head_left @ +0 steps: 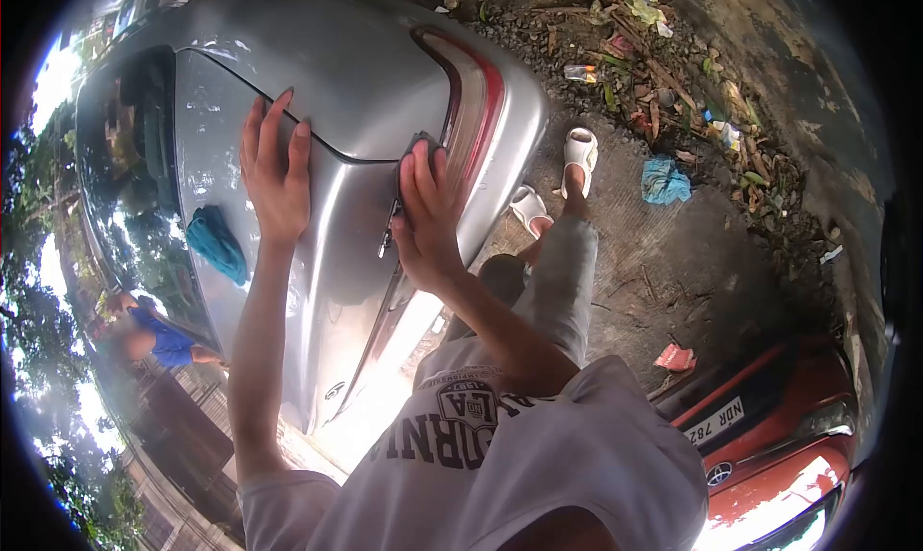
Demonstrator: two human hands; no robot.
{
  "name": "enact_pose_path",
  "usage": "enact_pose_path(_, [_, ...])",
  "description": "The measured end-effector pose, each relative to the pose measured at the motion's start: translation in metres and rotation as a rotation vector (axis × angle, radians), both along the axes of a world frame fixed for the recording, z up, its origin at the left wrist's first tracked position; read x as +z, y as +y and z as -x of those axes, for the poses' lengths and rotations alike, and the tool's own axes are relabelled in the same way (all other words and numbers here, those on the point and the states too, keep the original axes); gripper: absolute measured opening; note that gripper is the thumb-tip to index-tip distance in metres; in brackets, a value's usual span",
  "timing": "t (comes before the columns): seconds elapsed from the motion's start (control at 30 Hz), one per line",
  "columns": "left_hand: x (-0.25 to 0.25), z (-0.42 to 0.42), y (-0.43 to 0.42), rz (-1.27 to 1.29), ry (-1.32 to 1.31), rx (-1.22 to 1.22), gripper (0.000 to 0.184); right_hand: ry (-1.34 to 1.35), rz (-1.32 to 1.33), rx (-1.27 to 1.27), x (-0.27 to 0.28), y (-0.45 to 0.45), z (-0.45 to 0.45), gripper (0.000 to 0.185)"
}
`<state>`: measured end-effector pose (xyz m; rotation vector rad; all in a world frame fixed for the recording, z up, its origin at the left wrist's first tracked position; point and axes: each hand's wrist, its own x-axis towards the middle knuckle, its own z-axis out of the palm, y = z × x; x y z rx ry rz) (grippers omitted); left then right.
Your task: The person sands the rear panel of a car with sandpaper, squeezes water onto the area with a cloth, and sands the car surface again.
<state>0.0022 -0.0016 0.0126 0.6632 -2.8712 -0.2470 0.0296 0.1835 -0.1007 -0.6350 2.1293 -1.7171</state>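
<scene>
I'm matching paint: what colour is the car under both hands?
The car is silver-grey; it shows best in the head view.

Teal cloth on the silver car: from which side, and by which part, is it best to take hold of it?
Probably pinch the teal cloth by its bunched middle, coming from above with the left hand, the nearer one. The cloth lies crumpled on the silver car; its raised folds offer something to close on, while its underside faces the bodywork.
</scene>
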Motion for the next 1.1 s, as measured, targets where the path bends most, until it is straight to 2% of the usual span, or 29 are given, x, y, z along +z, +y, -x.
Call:
enact_pose_path(0.03, [0.000, 0.001, -0.001, -0.001, -0.001, -0.005, 0.043, -0.001, -0.001, -0.005, 0.002, 0.000, 0.015, 0.061])
enact_pose_path(0.1, [0.000, 0.001, -0.001, -0.062, 0.015, 0.005, 0.043, -0.062, 0.218, -0.078, -0.007, -0.010, 0.068, 0.062])
enact_pose_path(0.13, [-0.004, -0.004, 0.000, -0.055, 0.014, 0.023, 0.043, 0.000, 0.020, -0.037, -0.011, -0.016, 0.090, 0.062])
enact_pose_path(0.23, [-0.002, 0.006, -0.006, -0.034, 0.056, 0.006, 0.042, -0.036, 0.176, -0.062, -0.018, -0.003, 0.046, 0.063])
enact_pose_path(0.27, [-0.003, 0.004, -0.008, -0.028, 0.027, 0.023, 0.042, -0.088, 0.080, -0.034, -0.024, 0.011, 0.033, 0.061])
enact_pose_path(0.3, [-0.003, -0.003, -0.008, -0.020, -0.002, 0.055, 0.042, -0.189, 0.157, -0.176, -0.034, 0.018, 0.029, 0.060])
enact_pose_path(0.33, [-0.004, -0.003, -0.008, -0.020, 0.005, 0.063, 0.042, -0.184, 0.160, -0.160, -0.020, 0.015, 0.039, 0.060])
enact_pose_path(0.4, [-0.003, -0.004, -0.005, -0.011, 0.010, 0.081, 0.042, -0.075, 0.349, -0.472, 0.010, 0.007, 0.061, 0.066])
enact_pose_path(0.43, [-0.002, -0.003, -0.005, -0.014, 0.005, 0.076, 0.042, 0.045, 0.364, -0.340, 0.023, -0.006, 0.058, 0.071])
enact_pose_path(0.47, [-0.004, -0.004, -0.006, -0.025, 0.018, 0.068, 0.042, 0.050, 0.364, -0.343, 0.028, -0.015, 0.046, 0.071])
enact_pose_path(0.53, [-0.005, -0.005, -0.005, -0.024, 0.020, 0.062, 0.042, 0.225, 0.037, -0.035, 0.027, -0.024, 0.023, 0.062])
enact_pose_path(0.57, [-0.005, -0.003, -0.006, -0.017, 0.017, 0.070, 0.042, 0.235, 0.035, -0.042, 0.018, -0.019, 0.024, 0.062])
enact_pose_path(0.63, [-0.008, -0.001, -0.006, 0.008, 0.033, 0.072, 0.042, 0.064, 0.021, -0.176, 0.009, -0.006, 0.035, 0.059])
enact_pose_path(0.7, [-0.010, -0.001, -0.003, 0.021, 0.032, 0.072, 0.043, 0.091, -0.053, -0.222, 0.024, -0.022, 0.022, 0.058])
enact_pose_path(0.77, [-0.008, -0.002, -0.003, 0.000, 0.032, 0.083, 0.043, -0.030, 0.154, -0.236, 0.046, -0.034, 0.020, 0.058])
enact_pose_path(0.8, [-0.008, -0.005, -0.006, 0.002, 0.025, 0.078, 0.043, 0.063, 0.043, -0.172, 0.042, -0.021, 0.026, 0.054])
enact_pose_path(0.83, [-0.009, -0.005, -0.009, 0.009, 0.023, 0.066, 0.043, 0.062, 0.043, -0.183, 0.026, -0.004, 0.033, 0.054])
enact_pose_path(0.9, [-0.011, -0.002, -0.010, 0.007, 0.042, 0.045, 0.043, -0.218, -0.183, -0.139, -0.015, 0.034, 0.048, 0.048])
enact_pose_path(0.97, [-0.010, -0.004, -0.009, 0.002, 0.033, 0.065, 0.043, -0.558, 0.332, -0.430, -0.024, 0.059, 0.054, 0.043])
enact_pose_path(1.03, [-0.010, -0.005, -0.011, 0.004, 0.036, 0.054, 0.043, -0.166, 0.325, -0.462, 0.004, 0.059, 0.063, 0.043])
enact_pose_path(1.1, [-0.010, -0.005, -0.012, 0.001, 0.037, 0.029, 0.043, -0.095, 0.333, -0.388, 0.016, 0.036, 0.063, 0.045])
